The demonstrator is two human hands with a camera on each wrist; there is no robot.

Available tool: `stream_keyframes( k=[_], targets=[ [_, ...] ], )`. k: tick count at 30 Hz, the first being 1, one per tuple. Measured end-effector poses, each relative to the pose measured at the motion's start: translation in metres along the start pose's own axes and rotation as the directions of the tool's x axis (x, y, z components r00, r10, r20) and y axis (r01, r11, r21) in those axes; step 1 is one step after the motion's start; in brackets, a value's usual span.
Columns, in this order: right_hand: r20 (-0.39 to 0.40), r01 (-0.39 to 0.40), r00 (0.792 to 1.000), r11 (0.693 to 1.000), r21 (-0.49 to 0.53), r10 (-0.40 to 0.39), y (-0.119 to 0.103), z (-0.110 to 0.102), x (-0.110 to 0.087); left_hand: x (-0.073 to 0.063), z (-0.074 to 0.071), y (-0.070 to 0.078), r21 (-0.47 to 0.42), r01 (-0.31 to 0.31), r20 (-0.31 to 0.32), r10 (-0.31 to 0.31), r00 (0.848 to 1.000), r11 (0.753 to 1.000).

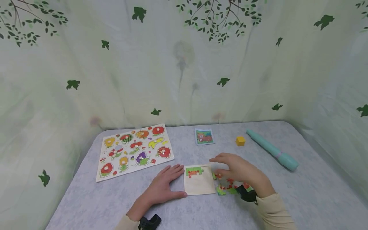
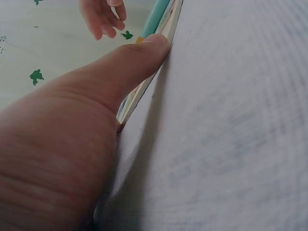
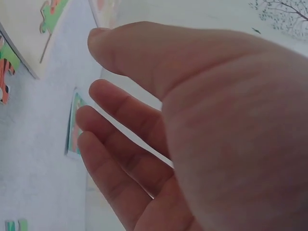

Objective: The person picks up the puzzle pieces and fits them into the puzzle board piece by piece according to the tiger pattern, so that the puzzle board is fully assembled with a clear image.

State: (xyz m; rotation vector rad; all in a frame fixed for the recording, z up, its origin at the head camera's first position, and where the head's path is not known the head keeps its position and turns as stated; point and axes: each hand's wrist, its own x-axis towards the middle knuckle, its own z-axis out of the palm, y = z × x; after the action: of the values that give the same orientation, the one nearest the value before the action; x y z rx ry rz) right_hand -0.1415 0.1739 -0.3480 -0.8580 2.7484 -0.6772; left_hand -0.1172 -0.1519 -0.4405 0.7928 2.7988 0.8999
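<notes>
A small square wooden puzzle tray lies flat on the table, with a few joined green and orange pieces in its upper left corner. My left hand rests at the tray's left side, fingers spread, and its thumb touches the tray edge near the lower left corner. Over the tray's right side hovers my right hand, fingers loosely bent and apart from the thumb, nothing between them. Several loose puzzle pieces lie right of the tray, partly hidden under that hand and wrist.
At the left lies a large white fruit puzzle board. Behind the tray is a small picture card showing a brown animal. A yellow cube and a long teal stick-like object are at the back right. A leaf-printed curtain hangs behind the table.
</notes>
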Motion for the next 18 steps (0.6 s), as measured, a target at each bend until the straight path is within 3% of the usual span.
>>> stream_keyframes(
  k=[5, 18],
  targets=[
    [-0.001, -0.043, 0.999, 0.999, 0.017, 0.043, 0.005, -0.007, -0.005, 0.0, 0.001, 0.0, -0.001, 0.0, 0.001, 0.0, 1.0, 1.0],
    [0.02, -0.064, 0.998, 0.998, 0.026, 0.063, 0.018, -0.019, -0.012, 0.0, -0.001, 0.002, -0.001, 0.0, 0.004, 0.0, 1.0, 1.0]
  ],
)
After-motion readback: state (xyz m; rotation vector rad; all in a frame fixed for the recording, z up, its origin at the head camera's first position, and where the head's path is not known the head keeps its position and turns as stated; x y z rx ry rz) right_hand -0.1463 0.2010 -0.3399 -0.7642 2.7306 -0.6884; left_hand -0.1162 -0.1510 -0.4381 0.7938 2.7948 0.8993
